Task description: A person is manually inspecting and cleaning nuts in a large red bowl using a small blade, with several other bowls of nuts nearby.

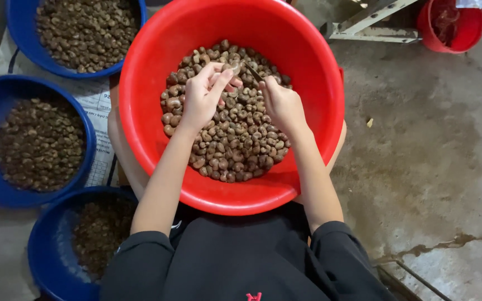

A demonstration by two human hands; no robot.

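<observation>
A big red basin rests on my lap, holding a heap of brown cashew nuts. My left hand pinches one pale nut between thumb and fingers above the heap. My right hand grips a small thin metal tool, its tip touching that nut. Both forearms reach in over the basin's near rim.
Three blue basins of brown nuts stand at my left: one at top, one in the middle, one at the bottom, on printed paper. A red bucket and a metal frame sit on the cracked concrete floor.
</observation>
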